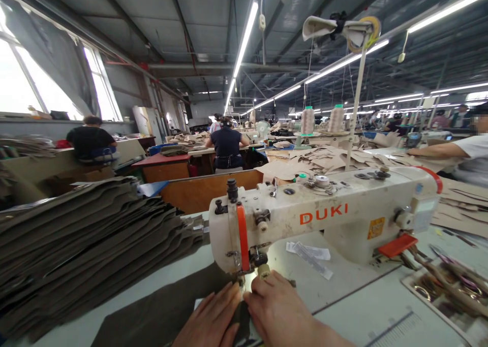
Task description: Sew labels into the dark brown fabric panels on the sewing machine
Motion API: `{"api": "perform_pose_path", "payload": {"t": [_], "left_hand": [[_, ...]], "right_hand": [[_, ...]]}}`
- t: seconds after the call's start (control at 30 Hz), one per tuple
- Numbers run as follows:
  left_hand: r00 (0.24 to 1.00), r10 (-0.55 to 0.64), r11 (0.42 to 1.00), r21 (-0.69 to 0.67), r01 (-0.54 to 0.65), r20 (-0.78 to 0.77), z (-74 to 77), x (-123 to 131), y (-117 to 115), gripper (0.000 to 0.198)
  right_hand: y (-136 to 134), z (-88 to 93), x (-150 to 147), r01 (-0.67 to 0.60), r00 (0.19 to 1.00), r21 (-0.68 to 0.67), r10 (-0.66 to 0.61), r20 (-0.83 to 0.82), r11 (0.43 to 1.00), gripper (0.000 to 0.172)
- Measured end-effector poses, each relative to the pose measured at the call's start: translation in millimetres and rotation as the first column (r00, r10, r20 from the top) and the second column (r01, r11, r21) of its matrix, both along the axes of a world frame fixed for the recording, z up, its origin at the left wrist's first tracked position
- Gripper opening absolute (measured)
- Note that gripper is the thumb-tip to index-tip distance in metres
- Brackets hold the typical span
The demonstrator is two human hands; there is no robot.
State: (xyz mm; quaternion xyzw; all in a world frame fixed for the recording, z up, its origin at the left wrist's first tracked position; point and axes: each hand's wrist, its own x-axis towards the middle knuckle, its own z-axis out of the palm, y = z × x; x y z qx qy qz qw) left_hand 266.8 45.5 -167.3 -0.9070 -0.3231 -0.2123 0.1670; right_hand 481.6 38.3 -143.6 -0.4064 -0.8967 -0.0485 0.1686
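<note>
A dark fabric piece (163,301) lies on the pale table below the needle end of a white sewing machine (328,220). My left hand (213,316) rests flat on this fabric, fingers stretched toward the needle area. Just right of the needle, my right hand (276,306) has its fingers curled together at the fabric's edge; what its fingertips hold, if anything, is hidden. The two hands are close, with the presser foot between and beyond them. A small light shines on the spot by the needle.
Left of the machine lies a tall stack of dark fabric (87,245). White labels (312,255) sit on the machine bed. At right is a tray (438,306) with scissors. Thread cones (307,121) stand behind. A person's arm (438,150) reaches in at the right.
</note>
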Motion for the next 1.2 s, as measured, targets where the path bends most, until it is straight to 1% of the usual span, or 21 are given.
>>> {"api": "perform_pose_path", "payload": {"t": [0.2,0.4,0.57,0.73,0.87,1.0,1.1,1.2], "left_hand": [[0.997,0.066,0.997,-0.049,-0.068,-0.042,0.9,4,-5,0.04],[0.996,0.085,0.985,-0.149,-0.083,0.006,2.8,6,-8,0.045],[0.995,0.09,0.988,-0.121,-0.094,-0.035,3.7,6,-10,0.042],[0.995,0.09,0.987,-0.127,-0.094,-0.039,5.7,7,-10,0.043],[0.995,0.092,0.989,-0.115,-0.096,-0.037,0.9,5,-4,0.043],[0.992,0.124,0.987,-0.096,-0.125,-0.02,-5.8,2,7,0.037],[0.991,0.13,0.986,-0.107,-0.128,0.01,-5.8,2,15,0.033],[0.991,0.13,0.986,-0.11,-0.126,0.024,-2.3,5,16,0.032]], "right_hand": [[-2,-0.9,0,-0.005,1.0,-0.013,0.005,0.005,1.0,0.007],[-2,-5.2,0,-0.004,1.0,0.004,0.004,0.003,1.0,0.007],[-4,-1.9,2,0.005,1.0,-0.009,-0.005,-0.001,1.0,0.007],[-3,-1.5,2,0.004,1.0,-0.006,-0.004,-0.016,1.0,0.006],[-3,-2.3,2,-0.005,1.0,0.01,0.005,-0.013,1.0,0.005],[-3,-0.3,1,0.002,1.0,0.014,-0.002,0.002,1.0,0.005],[-2,2.0,1,0.004,1.0,0.019,-0.005,0.021,1.0,0.004],[-3,3.1,2,0.021,1.0,0.016,-0.021,0.011,1.0,0.005]]}}
